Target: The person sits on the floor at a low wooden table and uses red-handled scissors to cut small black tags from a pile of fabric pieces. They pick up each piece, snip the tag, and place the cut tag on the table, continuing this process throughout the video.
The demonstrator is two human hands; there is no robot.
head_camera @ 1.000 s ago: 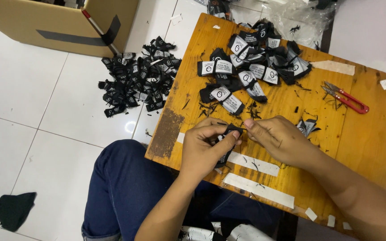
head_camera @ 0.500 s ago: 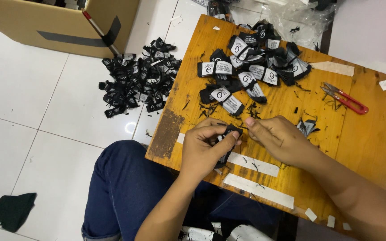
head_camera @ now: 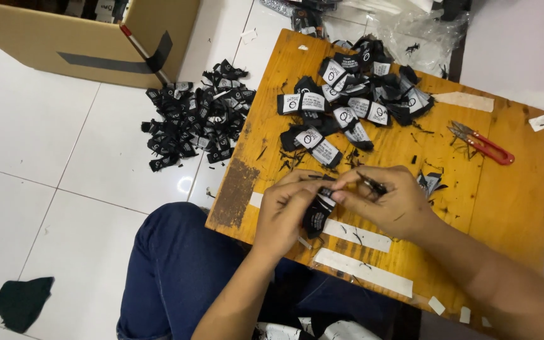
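Left hand [head_camera: 288, 211]: I see its fingers pinched around a black fabric label [head_camera: 317, 213], above the wooden board's [head_camera: 505, 208] near edge.
Right hand [head_camera: 388, 201]: fingers closed on small snips [head_camera: 371, 184], touching that label.

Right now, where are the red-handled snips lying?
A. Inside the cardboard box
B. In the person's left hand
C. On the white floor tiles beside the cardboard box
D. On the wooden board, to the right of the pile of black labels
D: the red-handled snips lie flat on the wooden board, right of the pile of black labels and untouched by either hand.
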